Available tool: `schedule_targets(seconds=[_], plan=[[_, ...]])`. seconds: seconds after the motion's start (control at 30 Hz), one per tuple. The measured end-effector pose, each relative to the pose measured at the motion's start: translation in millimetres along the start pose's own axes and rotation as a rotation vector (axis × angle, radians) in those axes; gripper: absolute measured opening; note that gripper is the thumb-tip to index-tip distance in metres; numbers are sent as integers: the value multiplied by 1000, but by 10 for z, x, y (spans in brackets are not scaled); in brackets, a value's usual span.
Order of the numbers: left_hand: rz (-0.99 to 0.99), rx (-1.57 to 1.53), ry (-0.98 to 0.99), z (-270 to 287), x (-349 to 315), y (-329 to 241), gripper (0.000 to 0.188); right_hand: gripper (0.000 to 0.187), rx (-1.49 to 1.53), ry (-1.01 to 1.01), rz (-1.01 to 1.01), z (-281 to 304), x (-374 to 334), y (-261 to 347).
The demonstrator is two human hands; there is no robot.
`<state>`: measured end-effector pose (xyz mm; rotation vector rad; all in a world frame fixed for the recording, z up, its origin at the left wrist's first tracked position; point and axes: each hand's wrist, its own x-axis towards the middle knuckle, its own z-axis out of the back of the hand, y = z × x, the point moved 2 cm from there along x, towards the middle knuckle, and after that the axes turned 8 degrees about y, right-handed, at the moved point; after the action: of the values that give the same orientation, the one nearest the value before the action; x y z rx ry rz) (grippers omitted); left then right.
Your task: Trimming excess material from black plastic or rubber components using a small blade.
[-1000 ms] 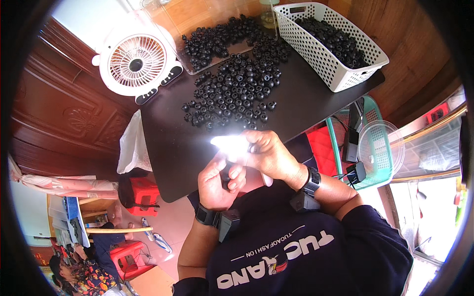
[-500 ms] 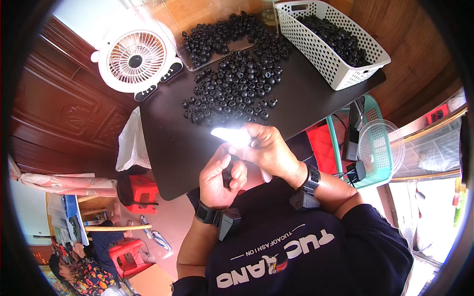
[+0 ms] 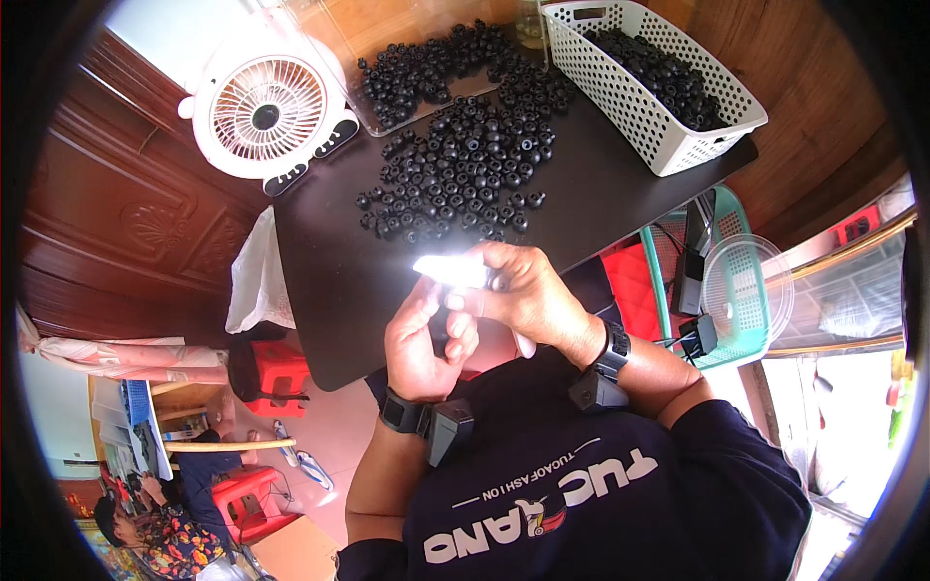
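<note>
My right hand [image 3: 533, 295] is closed, thumb and fingers pinching a small, glaring white object [image 3: 448, 270] whose details are washed out by the light. Just left of it and slightly lower, my left hand [image 3: 418, 341] has curled fingers, with its tips close against the bright object. A dark patch shows between the left thumb and fingers; whether it is a held part or shadow cannot be made out. Beyond both hands, a heap of small round black pieces with holes [image 3: 465, 165] is spread over the dark tabletop [image 3: 325, 290].
A white fan [image 3: 266, 118] stands at the far left. A clear tray [image 3: 426, 116] contains more black pieces. At the far right sits a white perforated basket [image 3: 668, 140] of dark parts. Beside the table are a green basket [image 3: 741, 334], a red stool [image 3: 281, 378] and another person [image 3: 160, 542].
My left hand has shifted slightly left and its fingertips have risen against the bright object. The right hand stays almost in place, its bright object tilted a little differently.
</note>
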<state>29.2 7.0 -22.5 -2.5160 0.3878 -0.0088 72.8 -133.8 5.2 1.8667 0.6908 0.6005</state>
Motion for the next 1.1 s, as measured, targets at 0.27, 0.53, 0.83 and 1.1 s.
schedule_targets(seconds=[0.27,0.53,0.83,1.1], plan=[[46,128,12,-80,0,39,35,19,-186,-87,237,80,76,-258],[7,238,-16,-33,-18,27,32,14,-265,-136,15,42,41,-19],[-11,246,-70,-3,-21,-4,37,16,14,16,-3,-23,46,-14],[-16,302,-49,-18,-58,-26,36,22,-169,-4,57,30,41,-41]])
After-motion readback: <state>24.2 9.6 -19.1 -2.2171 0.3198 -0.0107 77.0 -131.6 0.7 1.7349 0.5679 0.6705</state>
